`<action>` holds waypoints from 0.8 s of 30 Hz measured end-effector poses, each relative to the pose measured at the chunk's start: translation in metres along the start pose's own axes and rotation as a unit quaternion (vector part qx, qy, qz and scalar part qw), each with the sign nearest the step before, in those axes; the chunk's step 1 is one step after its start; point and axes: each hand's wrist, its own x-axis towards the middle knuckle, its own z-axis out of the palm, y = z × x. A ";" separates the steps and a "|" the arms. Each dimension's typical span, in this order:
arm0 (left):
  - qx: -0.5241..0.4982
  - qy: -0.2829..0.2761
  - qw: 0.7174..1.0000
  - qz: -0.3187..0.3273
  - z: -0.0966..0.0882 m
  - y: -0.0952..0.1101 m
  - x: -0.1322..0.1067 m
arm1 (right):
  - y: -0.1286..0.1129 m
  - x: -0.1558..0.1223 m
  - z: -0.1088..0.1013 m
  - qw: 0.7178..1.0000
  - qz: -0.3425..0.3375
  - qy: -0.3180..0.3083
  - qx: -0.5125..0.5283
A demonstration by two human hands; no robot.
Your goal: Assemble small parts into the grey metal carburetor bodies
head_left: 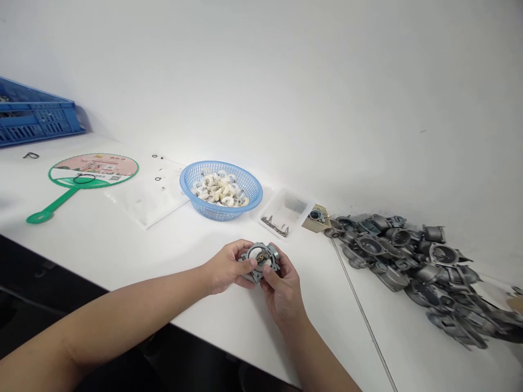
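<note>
cast-metal carburetor body [269,253] is held just above the white bench [322,332], with the left hand [224,267] and right hand [281,291] both curled closed around it. i judge it stiff, fairly heavy and a bit slippery; i'd grip it firmly by its outer edge.

white table [335,326]: green hand fan [93,170], blue basket [220,164], cast metal housings [408,256]

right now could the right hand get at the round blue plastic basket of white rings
Probably yes: the right hand would first have to let go of the grey metal casting, but the blue basket lies just ahead of it with nothing standing between them.
</note>
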 end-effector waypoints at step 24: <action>0.008 0.032 0.999 0.031 -0.004 0.004 0.003 | 0.002 -0.001 0.004 0.998 -0.033 0.001 -0.050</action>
